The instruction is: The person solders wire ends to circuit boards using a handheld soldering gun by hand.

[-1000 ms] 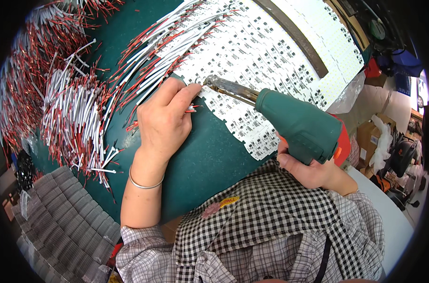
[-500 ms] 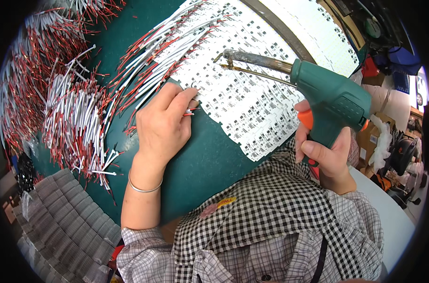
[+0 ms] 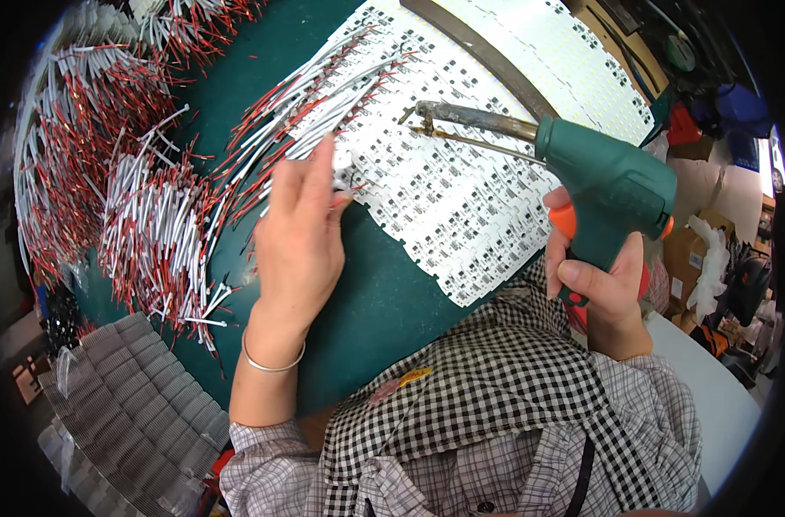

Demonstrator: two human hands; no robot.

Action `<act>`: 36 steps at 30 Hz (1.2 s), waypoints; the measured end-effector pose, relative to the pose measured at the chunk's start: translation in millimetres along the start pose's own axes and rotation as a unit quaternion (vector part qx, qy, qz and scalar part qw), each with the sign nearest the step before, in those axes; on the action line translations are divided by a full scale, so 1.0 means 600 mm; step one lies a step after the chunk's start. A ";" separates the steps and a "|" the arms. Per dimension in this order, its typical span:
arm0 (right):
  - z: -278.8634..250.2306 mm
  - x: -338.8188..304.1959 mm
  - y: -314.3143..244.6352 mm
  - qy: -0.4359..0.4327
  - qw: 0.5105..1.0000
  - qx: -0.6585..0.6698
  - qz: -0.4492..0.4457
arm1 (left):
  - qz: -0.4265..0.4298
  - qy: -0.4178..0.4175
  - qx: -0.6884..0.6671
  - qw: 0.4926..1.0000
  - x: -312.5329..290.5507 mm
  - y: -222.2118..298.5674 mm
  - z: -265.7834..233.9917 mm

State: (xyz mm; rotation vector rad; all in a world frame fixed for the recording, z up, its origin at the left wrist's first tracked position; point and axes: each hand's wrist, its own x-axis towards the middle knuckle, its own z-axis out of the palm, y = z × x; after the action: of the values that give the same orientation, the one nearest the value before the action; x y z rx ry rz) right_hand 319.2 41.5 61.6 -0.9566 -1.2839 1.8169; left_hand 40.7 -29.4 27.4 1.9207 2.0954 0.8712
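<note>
My left hand [image 3: 297, 237] is at the near-left edge of a white circuit board sheet [image 3: 448, 233], its index finger stretched toward the wires. A short red-and-white wire [image 3: 351, 189] shows by the thumb and appears pinched there; the fingers partly hide the grip. Beyond the hand, several red-and-white wires [image 3: 310, 90] fan out over the sheet's left side. My right hand [image 3: 603, 280] is closed around the handle of a green soldering gun [image 3: 603, 168], a finger by its orange trigger. The gun's darkened tip and thin feed tube hang over the sheet.
Large bundles of red-and-white wires [image 3: 99, 129] lie on the green table [image 3: 384, 319] at the left. A dark curved strip [image 3: 487, 52] crosses the sheets at the back. Stacked grey ribbed pieces [image 3: 138, 388] sit at lower left. Cardboard boxes [image 3: 687, 250] stand at right.
My left index finger has straightened and lifted toward the wires, while the hand has turned more upright. My right hand still holds the soldering gun, nearly in place. The view has shifted slightly.
</note>
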 end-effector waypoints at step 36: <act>0.000 0.003 0.014 -0.114 0.992 -0.003 0.057 | 0.046 0.057 0.000 0.997 -0.004 -0.031 0.031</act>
State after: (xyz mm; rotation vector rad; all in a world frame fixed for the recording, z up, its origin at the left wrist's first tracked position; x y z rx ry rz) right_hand 317.2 40.7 53.5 -0.8607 -1.3957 2.0596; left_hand 34.8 -26.2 1.8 2.0272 2.0832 1.0223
